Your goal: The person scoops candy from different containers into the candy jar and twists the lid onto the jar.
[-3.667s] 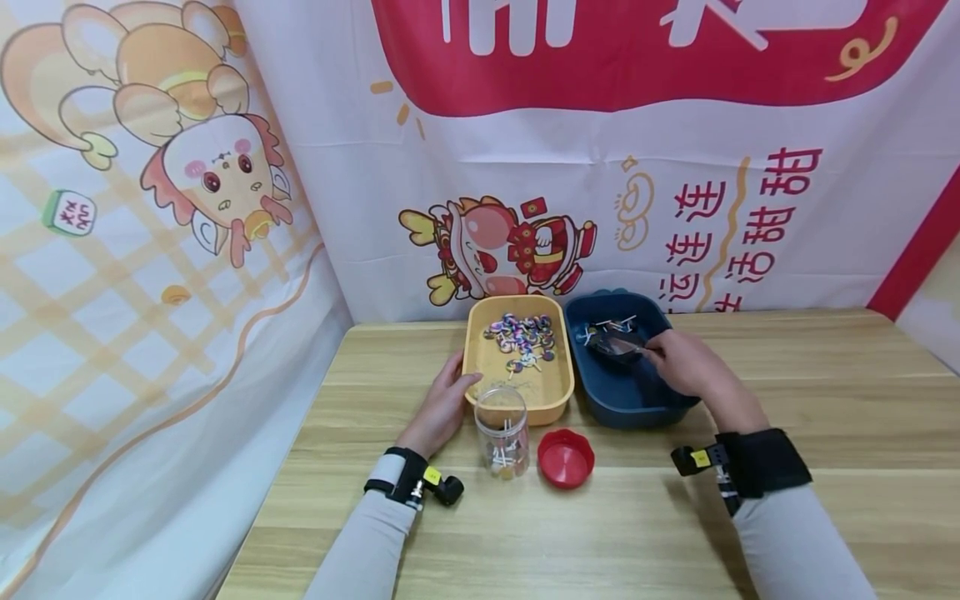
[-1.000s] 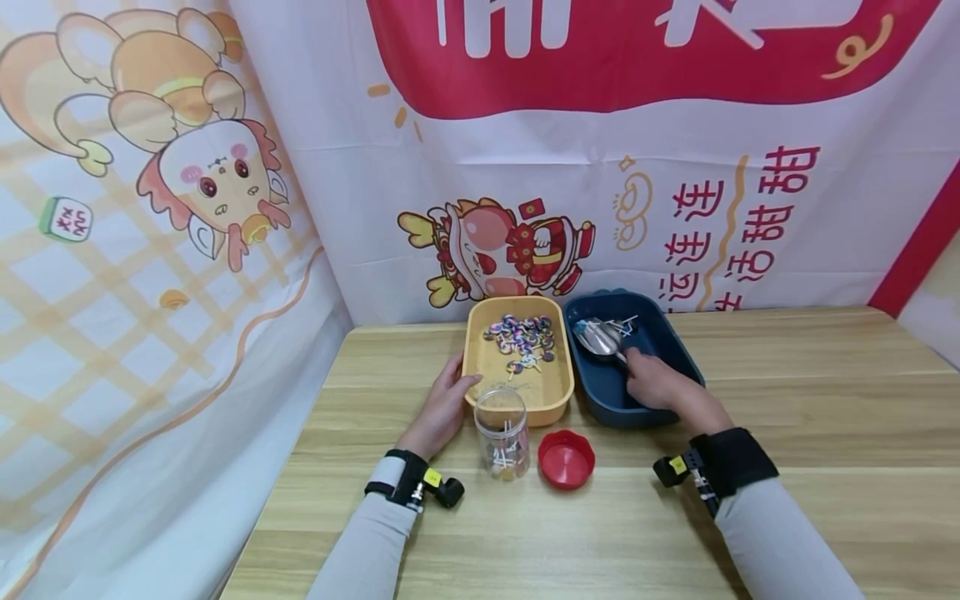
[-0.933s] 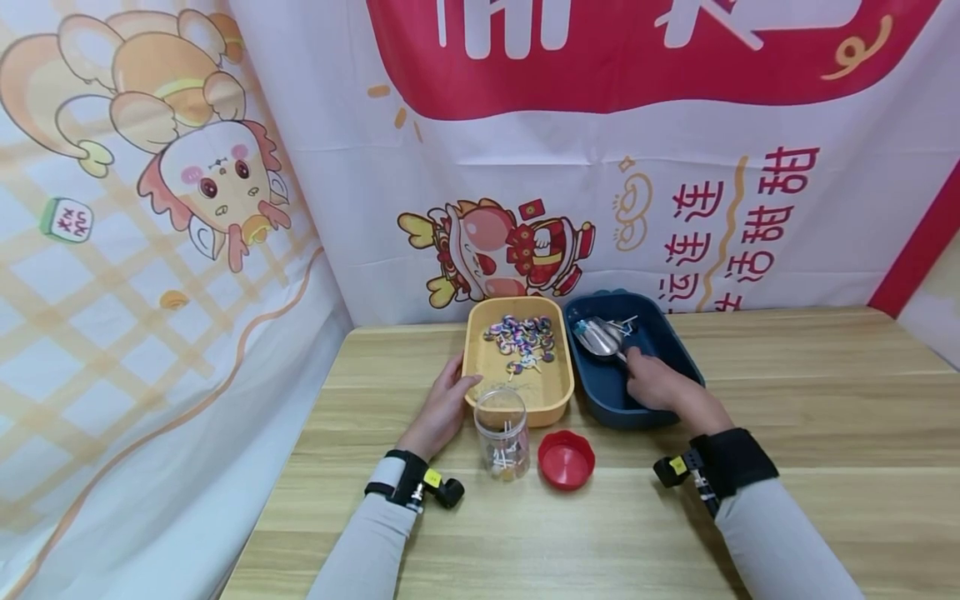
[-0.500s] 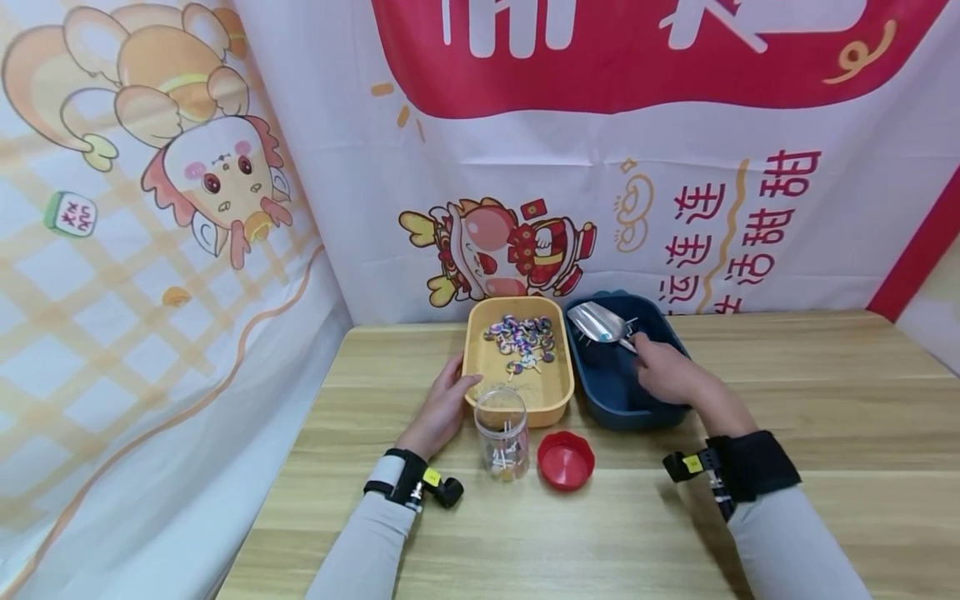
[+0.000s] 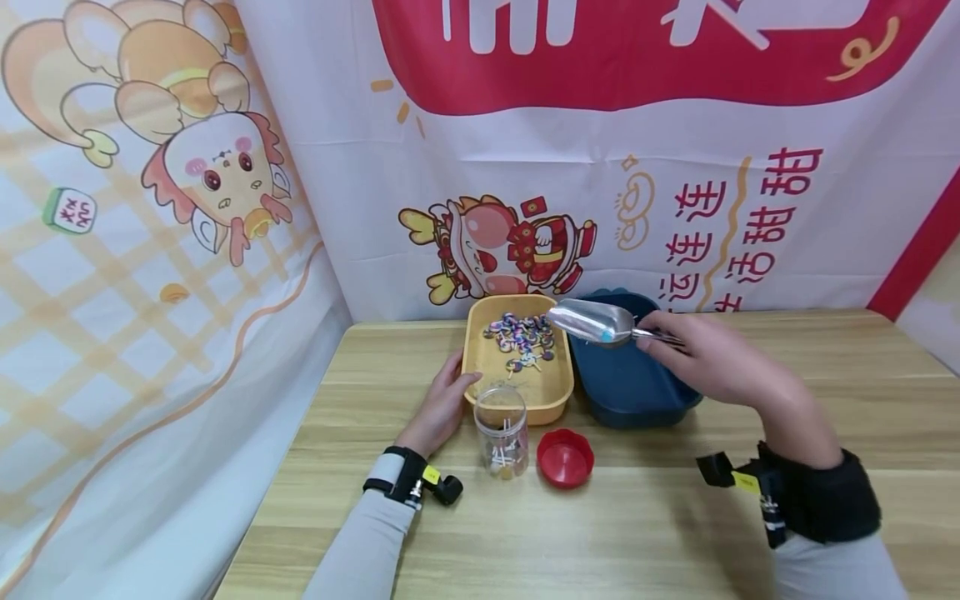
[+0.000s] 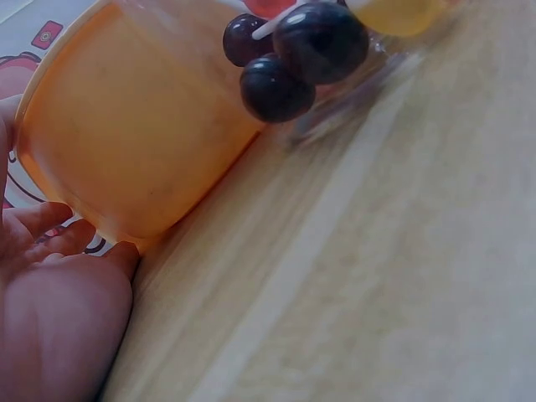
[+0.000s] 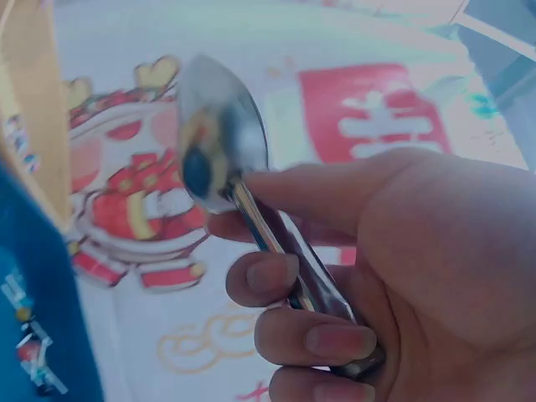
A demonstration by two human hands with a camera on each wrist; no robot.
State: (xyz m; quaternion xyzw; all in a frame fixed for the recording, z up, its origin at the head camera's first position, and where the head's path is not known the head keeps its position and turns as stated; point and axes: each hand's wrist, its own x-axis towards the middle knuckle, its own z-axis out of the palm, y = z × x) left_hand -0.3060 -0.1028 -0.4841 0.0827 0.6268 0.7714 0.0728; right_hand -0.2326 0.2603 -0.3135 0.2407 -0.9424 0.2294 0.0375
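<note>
My right hand (image 5: 705, 354) grips the handle of a metal scoop (image 5: 592, 322), raised over the gap between two bins. Its bowl points left, above the yellow bin's right rim; a small bluish patch shows on it. My left hand (image 5: 441, 408) holds the near left side of the yellow bin (image 5: 480, 333), thumb over the rim and fingers outside. Colourful swirl lollipops (image 5: 521, 333) lie in that bin. The dark blue bin (image 5: 630, 392) stands against it on the right; several white-stick lollipops (image 7: 32, 352) show inside in the right wrist view.
A clear jar (image 5: 501, 433) without a lid, partly filled with lollipops, stands before the yellow bin. Dark round candies (image 6: 321, 42) show through it in the left wrist view. A red scalloped lid (image 5: 566, 458) lies beside it. A printed cloth (image 5: 337, 208) hangs behind the table.
My right hand has lifted the scoop out of the blue bin, and its bowl has moved up and left to the yellow bin's edge. The left hand has stayed put.
</note>
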